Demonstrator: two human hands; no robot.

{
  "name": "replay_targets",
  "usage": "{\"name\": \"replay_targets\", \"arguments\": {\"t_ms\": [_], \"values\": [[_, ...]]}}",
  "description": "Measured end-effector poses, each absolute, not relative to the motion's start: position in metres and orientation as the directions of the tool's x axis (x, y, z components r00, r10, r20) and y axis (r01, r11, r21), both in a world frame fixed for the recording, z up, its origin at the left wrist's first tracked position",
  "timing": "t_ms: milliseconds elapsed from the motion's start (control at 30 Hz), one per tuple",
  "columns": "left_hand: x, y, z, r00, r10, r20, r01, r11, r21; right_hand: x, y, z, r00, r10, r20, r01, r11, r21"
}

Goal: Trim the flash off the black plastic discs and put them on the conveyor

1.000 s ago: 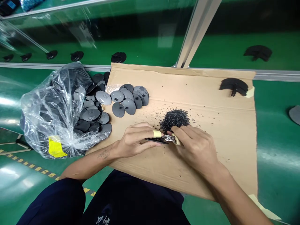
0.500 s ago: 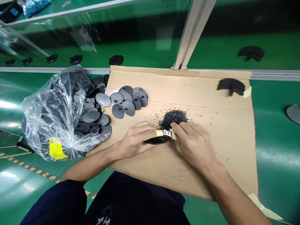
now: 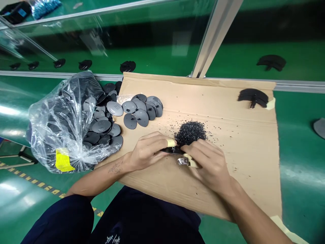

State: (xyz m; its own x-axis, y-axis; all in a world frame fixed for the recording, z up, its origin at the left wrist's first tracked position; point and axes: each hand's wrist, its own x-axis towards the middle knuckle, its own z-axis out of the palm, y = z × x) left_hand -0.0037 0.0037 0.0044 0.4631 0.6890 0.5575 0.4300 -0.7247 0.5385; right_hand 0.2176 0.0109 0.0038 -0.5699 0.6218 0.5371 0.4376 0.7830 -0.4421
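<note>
My left hand [image 3: 146,150] is closed on the edge of a black oval plastic disc [image 3: 172,150], held low over the cardboard. Yellow tape [image 3: 171,143] wraps one of its fingertips, and a small upright post shows on the disc beside it. In my right hand [image 3: 210,161] is a small silver metal tool [image 3: 182,161] with yellowish tape around it, below and right of the disc. Its exact kind is unclear. The right index fingertip is at the disc's right end. Just beyond both hands lies a heap of small black plastic bits [image 3: 191,132].
A cardboard sheet [image 3: 254,162] covers the table. Several grey-black discs [image 3: 142,117] lie on it at the left, beside a clear plastic bag [image 3: 63,115] of more discs. A curved black part [image 3: 253,96] sits far right. A metal post [image 3: 215,37] rises behind.
The metal tool has come off the disc's post and dropped toward me in my right hand. The right fingertip has moved to the disc's edge; my left hand keeps its hold.
</note>
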Motion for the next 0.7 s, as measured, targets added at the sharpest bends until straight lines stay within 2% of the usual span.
{"name": "replay_targets", "arguments": {"t_ms": [100, 167, 233, 300, 433, 567, 700], "values": [[-0.006, 0.004, 0.004, 0.535, 0.660, 0.527, 0.553, -0.745, 0.372, 0.216, 0.008, 0.004, -0.618, 0.501, 0.606, 0.492, 0.848, -0.199], [-0.007, 0.004, 0.004, 0.588, 0.652, 0.479, 0.613, -0.745, 0.263, 0.215, 0.007, 0.005, -0.641, 0.459, 0.615, 0.487, 0.863, -0.136], [-0.006, 0.004, 0.002, 0.616, 0.645, 0.452, 0.626, -0.749, 0.217, 0.215, 0.005, 0.005, -0.650, 0.444, 0.616, 0.461, 0.876, -0.145], [-0.005, 0.004, 0.001, 0.598, 0.643, 0.479, 0.596, -0.756, 0.271, 0.215, 0.004, 0.005, -0.625, 0.471, 0.623, 0.420, 0.875, -0.241], [-0.006, 0.006, 0.002, 0.473, 0.725, 0.500, 0.506, -0.688, 0.520, 0.219, 0.007, 0.005, -0.462, 0.624, 0.630, 0.421, 0.780, -0.464], [-0.009, 0.007, 0.004, 0.341, 0.837, 0.428, 0.399, -0.541, 0.740, 0.226, 0.013, 0.007, -0.413, 0.728, 0.548, 0.594, 0.671, -0.443], [-0.011, 0.007, 0.007, 0.343, 0.840, 0.421, 0.276, -0.518, 0.809, 0.229, 0.016, 0.007, -0.405, 0.768, 0.496, 0.652, 0.623, -0.432]]}}
